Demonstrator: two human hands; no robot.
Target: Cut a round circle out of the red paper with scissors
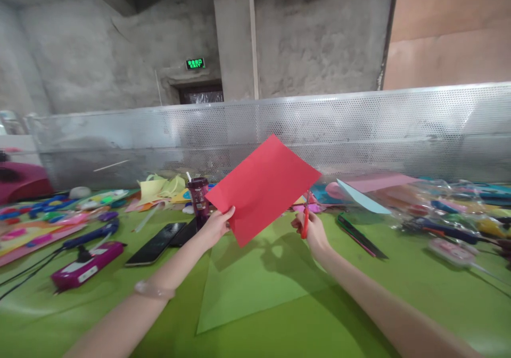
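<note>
A red sheet of paper (268, 190) is held up in front of me, tilted so that one corner points upward. My left hand (217, 227) pinches its lower left edge, thumb on the near face. My right hand (312, 229) grips a pair of scissors (306, 221) with red handles. Their blades point up at the sheet's right edge; whether they touch the paper I cannot tell. Beneath both hands, a light green sheet (239, 294) lies flat on the green table (167, 321), with the shadows of hands and paper on it.
Left of my arm lie a black phone (155, 244) and a purple power strip (88, 265). A dark cup with a straw (198, 196) stands behind. On the right are a black pointed tool (361, 235) and a pink-white box (452, 252). A perforated metal barrier (319, 129) runs along the back.
</note>
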